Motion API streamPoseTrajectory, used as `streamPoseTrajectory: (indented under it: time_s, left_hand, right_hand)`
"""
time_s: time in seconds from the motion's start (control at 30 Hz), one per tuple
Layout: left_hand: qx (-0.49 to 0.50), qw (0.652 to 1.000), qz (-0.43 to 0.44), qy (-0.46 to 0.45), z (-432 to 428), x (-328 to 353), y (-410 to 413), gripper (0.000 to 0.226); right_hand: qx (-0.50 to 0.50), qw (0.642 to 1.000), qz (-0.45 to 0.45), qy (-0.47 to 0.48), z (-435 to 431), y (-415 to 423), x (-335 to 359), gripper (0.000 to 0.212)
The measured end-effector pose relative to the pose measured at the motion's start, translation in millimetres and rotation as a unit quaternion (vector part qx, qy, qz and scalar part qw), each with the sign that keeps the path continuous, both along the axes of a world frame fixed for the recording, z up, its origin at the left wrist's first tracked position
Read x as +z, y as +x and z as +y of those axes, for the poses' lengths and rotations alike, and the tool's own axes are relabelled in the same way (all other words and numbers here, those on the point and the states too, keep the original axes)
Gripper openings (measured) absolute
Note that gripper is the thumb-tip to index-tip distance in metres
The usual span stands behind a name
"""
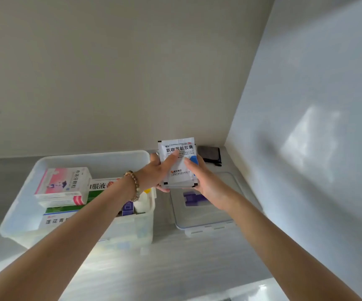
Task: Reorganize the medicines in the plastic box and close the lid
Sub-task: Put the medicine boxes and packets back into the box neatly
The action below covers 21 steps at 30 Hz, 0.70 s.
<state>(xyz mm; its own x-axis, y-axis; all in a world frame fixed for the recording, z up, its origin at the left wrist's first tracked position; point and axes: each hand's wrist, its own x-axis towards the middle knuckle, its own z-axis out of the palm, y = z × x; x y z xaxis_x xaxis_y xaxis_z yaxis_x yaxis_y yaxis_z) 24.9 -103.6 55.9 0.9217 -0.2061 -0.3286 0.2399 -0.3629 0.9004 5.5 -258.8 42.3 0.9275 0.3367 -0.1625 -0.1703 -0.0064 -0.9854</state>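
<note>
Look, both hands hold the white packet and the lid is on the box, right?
No. The head view shows the lid lying on the counter right of the open box. The left hand and right hand do hold the white packet.

White sachet (175, 178) with blue patch, pink-and-white carton (63, 183), clear lid (197, 218) with purple handle, tan beaded bracelet (135, 185).

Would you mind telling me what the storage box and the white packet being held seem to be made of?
The storage box looks like frosted translucent plastic: its walls are milky and let light through. The white packet seems thin film or foil laminate: flat, printed, creased.
</note>
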Motion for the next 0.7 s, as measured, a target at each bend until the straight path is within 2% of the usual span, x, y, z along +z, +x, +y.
streamPoseTrajectory:
  time_s: [0.1, 0.2, 0.43, 0.53, 0.63, 0.7]
  left_hand:
    - [0.028, 0.999, 0.027, 0.027, 47, 8, 3, 0.066]
    - [0.037, 0.997, 0.029, 0.054, 91, 9, 3, 0.068]
    - [0.029, 0.985, -0.066, 0.154, 176, -24, 2, 0.069]
    - [0.016, 0.970, -0.130, 0.205, 206, -42, 0, 0.061]
    - [-0.052, 0.950, -0.139, 0.276, 226, -64, 2, 0.066]
    - [-0.076, 0.936, -0.147, 0.310, 233, -78, 5, 0.068]
  right_hand:
    - [-0.026, 0.999, 0.026, 0.025, 50, 12, 3, 0.048]
    - [-0.038, 0.997, 0.053, 0.041, 96, 20, 0, 0.056]
    - [-0.053, 0.986, 0.145, 0.061, 163, 33, -28, 0.040]
    - [-0.072, 0.984, 0.163, 0.006, 176, 39, -47, 0.040]
    - [-0.101, 0.977, 0.171, -0.072, 191, 41, -61, 0.060]
    - [-0.125, 0.970, 0.172, -0.115, 202, 42, -69, 0.053]
